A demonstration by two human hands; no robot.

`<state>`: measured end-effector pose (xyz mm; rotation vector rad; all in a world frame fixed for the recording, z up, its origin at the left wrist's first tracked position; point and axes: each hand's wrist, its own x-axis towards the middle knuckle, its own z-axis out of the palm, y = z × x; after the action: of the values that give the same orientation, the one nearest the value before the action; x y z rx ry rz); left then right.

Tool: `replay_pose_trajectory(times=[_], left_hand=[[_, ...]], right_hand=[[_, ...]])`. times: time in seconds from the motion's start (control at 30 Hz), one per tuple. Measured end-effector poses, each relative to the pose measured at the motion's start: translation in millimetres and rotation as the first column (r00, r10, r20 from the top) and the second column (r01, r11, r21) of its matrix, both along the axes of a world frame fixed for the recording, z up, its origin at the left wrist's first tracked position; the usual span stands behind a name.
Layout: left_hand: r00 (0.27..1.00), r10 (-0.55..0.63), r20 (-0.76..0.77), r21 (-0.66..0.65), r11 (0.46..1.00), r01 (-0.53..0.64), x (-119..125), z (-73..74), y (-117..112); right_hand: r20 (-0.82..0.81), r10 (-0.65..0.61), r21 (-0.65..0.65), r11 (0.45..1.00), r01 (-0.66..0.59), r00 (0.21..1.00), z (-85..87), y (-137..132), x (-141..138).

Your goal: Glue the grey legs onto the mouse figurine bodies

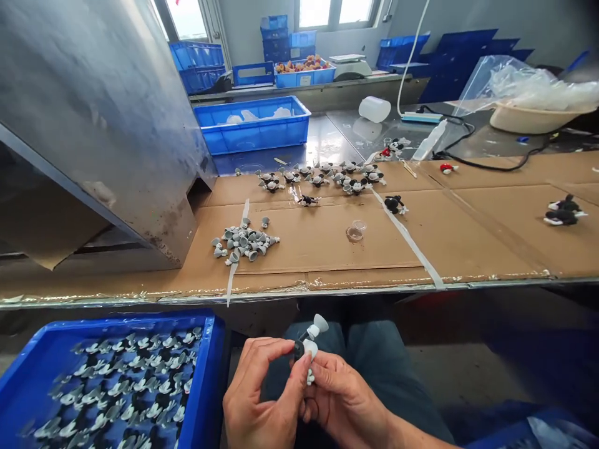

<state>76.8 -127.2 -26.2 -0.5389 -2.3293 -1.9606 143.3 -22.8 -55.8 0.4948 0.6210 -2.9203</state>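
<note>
Before the table point(322, 246), our left grip point(262, 393) and right grip point(346, 396) are closed, fingertips pinching one small figurine point(311, 348) between them. Grey pieces point(247, 242) lie piled on the table's near left part; black-and-white figures point(356, 186) cluster farther across it.

Between grey parts point(248, 241) and 1 black figure point(394, 203), cardboard point(313, 249) gives passage, small clear dishes point(355, 234) standing in the way.
</note>
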Motion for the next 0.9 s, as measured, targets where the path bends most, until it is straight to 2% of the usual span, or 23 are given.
replay_pose_trajectory(times=[0.13,0.47,0.53,0.63,0.7,0.77,0.83,0.9], left_hand=[[0.989,-0.021,-0.145,-0.006,1.0,0.02,1,3.0,1],[0.965,-0.082,-0.249,-0.034,0.997,0.076,-3,3.2,-1],[0.981,-0.046,-0.188,-0.016,0.999,0.044,-2,3.6,-1],[0.998,-0.006,-0.055,0.004,1.0,0.007,2,3.6,-2],[1.0,-0.017,0.018,0.006,1.0,0.017,2,2.8,-3],[0.99,-0.039,0.136,0.034,0.999,0.035,1,1.2,-4],[0.93,-0.082,0.359,0.127,0.991,0.039,-3,-1.1,-6],[0.765,-0.184,0.617,0.293,0.956,-0.006,-7,-3.9,-6]], right_hand=[[-0.038,0.006,0.0,1.0,-0.006,0.999,-2.5,0,-3],[0.0,0.024,0.055,0.998,-0.024,1.0,-3.6,1,-3],[0.015,0.008,0.101,0.995,-0.009,1.0,-2.4,0,-3],[0.006,-0.042,0.238,0.97,0.04,0.999,-1.3,2,-3],[-0.022,-0.071,0.367,0.927,0.074,0.997,-0.5,4,-3],[-0.046,-0.075,0.501,0.861,0.088,0.996,1.0,8,-2],[-0.049,-0.049,0.625,0.778,0.069,0.998,3.3,13,0],[-0.036,-0.031,0.712,0.7,0.047,0.999,5.8,19,2]])
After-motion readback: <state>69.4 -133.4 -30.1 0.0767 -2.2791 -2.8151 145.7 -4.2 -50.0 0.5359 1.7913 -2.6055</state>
